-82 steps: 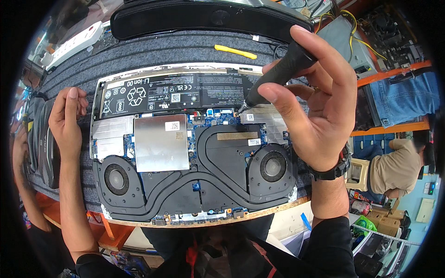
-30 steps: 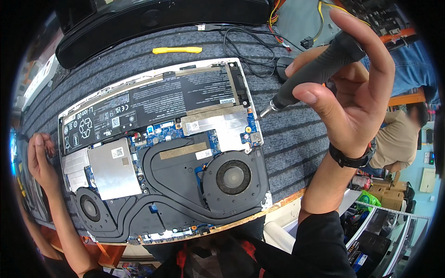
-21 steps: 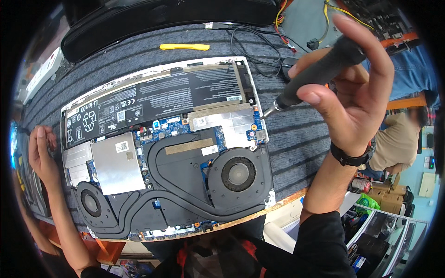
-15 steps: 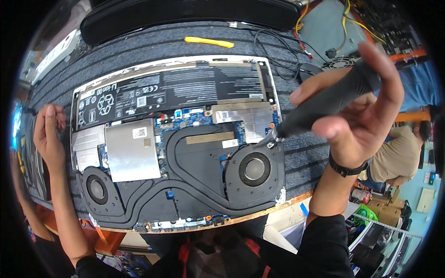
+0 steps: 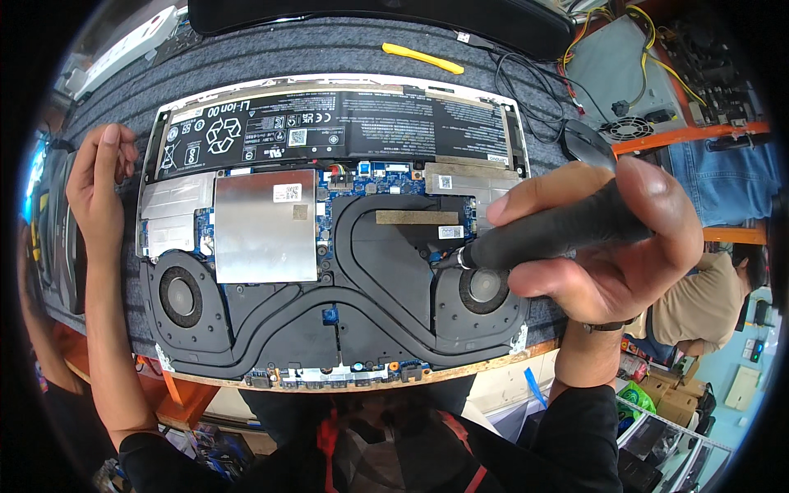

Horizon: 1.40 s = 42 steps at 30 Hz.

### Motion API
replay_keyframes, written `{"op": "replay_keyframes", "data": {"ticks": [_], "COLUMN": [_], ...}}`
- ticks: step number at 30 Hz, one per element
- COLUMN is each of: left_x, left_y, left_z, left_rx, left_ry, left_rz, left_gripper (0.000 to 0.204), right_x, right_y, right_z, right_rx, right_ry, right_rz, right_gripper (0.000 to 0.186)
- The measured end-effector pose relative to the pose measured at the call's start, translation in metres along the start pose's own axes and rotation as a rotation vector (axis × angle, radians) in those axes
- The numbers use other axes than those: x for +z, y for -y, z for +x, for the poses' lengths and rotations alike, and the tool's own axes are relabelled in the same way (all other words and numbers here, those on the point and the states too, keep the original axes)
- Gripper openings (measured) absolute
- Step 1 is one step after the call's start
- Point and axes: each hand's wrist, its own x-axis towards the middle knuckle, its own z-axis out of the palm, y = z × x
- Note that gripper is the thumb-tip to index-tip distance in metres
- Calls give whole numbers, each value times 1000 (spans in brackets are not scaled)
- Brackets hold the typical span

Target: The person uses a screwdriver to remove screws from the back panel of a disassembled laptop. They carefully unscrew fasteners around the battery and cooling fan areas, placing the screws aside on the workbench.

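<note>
An opened laptop (image 5: 386, 287) lies in front of me with its internals showing: a black battery (image 5: 329, 131) along the far side, a silver metal cover (image 5: 265, 238), and dark heat pipes running between two round fans. My right hand (image 5: 600, 246) grips a thick black screwdriver (image 5: 551, 222). Its tip points down left at the upper left edge of the right fan (image 5: 483, 289); whether it touches a screw is too small to tell. Beside the laptop's left edge, my left hand (image 5: 100, 172) rests with its fingers curled in, and nothing shows in it.
A yellow pry tool (image 5: 423, 58) lies beyond the laptop on the grey ribbed mat (image 5: 329, 49). Black cables and a mouse (image 5: 585, 141) are at the far right. A white power strip (image 5: 131, 41) stands at the far left. Another person (image 5: 699, 308) sits at right.
The screwdriver in my right hand has shifted left and slightly down, from above the right fan's top to its left edge. The whole view has shifted a little; my left hand stays beside the laptop.
</note>
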Motion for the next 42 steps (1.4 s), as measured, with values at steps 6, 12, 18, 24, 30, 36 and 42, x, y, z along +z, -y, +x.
{"op": "replay_keyframes", "data": {"ticks": [6, 12, 18, 24, 30, 36, 42], "left_x": [0, 1, 2, 1, -2, 1, -1], "left_y": [2, 0, -1, 2, 4, 10, 10], "left_z": [-1, 0, 0, 0, 2, 4, 1], "left_rx": [8, 5, 17, 16, -1, 17, -40], "left_ry": [4, 4, 6, 0, 5, -9, -73], "left_rz": [9, 0, 3, 25, 42, 18, -39], "left_gripper": [26, 27, 27, 27, 28, 28, 27], "right_x": [1, 3, 4, 3, -2, -3, -28], "right_y": [-2, -1, 1, 3, -7, -8, -20], "right_z": [2, 2, 3, 8, 17, 2, 4], "right_rx": [-18, -31, -51, -94, -183, 29, 133], "right_ry": [8, 12, 28, 84, 160, -91, -94], "right_rz": [9, 12, 24, 53, 139, 299, 142], "right_gripper": [87, 87, 87, 87, 88, 106, 85]}}
